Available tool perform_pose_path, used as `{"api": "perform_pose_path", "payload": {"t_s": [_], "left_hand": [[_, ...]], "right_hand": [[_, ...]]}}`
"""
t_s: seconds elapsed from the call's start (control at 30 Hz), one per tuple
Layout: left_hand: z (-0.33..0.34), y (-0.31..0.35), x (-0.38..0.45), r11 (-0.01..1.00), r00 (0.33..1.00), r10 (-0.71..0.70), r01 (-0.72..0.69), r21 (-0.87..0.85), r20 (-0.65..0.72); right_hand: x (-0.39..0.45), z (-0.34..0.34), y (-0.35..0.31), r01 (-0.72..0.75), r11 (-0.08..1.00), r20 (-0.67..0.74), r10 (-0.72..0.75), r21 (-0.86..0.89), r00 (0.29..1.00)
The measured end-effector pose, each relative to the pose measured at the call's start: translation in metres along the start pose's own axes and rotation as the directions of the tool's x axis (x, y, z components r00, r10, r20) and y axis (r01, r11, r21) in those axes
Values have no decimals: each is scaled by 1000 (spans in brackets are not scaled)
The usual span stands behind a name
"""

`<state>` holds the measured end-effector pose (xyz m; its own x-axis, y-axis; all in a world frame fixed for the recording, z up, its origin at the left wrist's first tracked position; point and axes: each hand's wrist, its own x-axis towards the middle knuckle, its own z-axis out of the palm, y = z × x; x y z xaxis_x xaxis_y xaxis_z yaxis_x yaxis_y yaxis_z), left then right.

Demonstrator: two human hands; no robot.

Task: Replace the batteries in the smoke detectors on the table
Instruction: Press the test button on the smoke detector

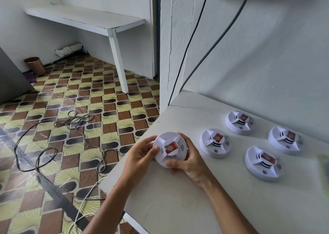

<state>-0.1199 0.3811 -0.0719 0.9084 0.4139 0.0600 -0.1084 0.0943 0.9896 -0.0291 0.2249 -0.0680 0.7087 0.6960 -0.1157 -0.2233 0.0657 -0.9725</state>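
Altogether five smoke detectors: both hands' grip clasps one [170, 148], four [215, 143] lie on the table [178, 207].

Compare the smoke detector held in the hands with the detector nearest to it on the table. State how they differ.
The held detector is gripped at its rim by the left hand and the right hand; the nearest resting detector is untouched. The held one sits at the table's left edge; the resting one lies further in, among the others. Their red labels point in different directions. Both are white, round, face up and closed.
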Motion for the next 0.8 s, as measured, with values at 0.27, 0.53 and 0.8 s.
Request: {"api": "perform_pose_path", "payload": {"t_s": [0.27,0.53,0.8], "left_hand": [[1,1,-1,1000,1000,17,-17,3,2],[1,1,-1,1000,1000,15,-15,13,9],[1,-1,-1,1000,1000,12,-12,1,10]], "right_hand": [[0,3,0,32,998,-17,-33,-45,999],[3,0,3,17,999,-10,-17,-51,1000],[2,-1,4,22,999,-3,-23,-47,1000]]}}
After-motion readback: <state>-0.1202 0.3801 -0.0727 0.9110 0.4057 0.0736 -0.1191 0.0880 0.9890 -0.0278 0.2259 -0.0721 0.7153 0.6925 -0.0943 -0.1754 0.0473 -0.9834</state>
